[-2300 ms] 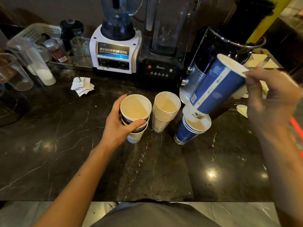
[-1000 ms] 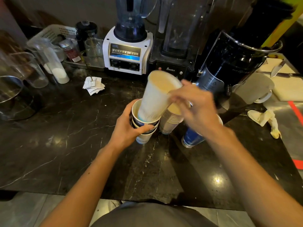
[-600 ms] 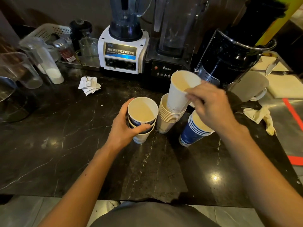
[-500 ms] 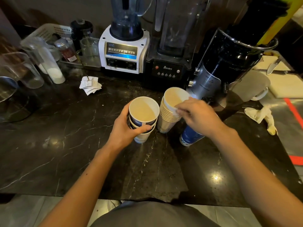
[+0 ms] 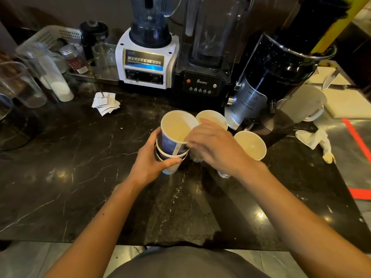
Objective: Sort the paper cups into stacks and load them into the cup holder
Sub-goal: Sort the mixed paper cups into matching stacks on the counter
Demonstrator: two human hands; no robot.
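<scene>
Paper is what both hands hold. The left hand [image 5: 150,159] wraps round a short stack [image 5: 170,169] of cups, with fingers and thumb curled round its side. The right hand [image 5: 214,147] pinches the rim of the top cup [image 5: 174,129]. This cup is blue outside and sits a bit tilted in that stack.

Just behind the right hand stands a second stack [image 5: 210,116], pale in colour. A third stack [image 5: 251,144] leans just to the right. All three are close together on the dark bench [image 5: 80,177]. Farther back are a white blender [image 5: 144,63], a black blender [image 5: 200,85] and some paper slips [image 5: 105,102]. I cannot see a cup holder.

I think the cups are very light and a bit soft. Squeeze too hard and the side will bend. The rolled rim looks stiffer, so it is a good place to pinch one cup. A whole stack is best held round the middle. Nested cups may stick together or tip, so a second hand should steady them.
</scene>
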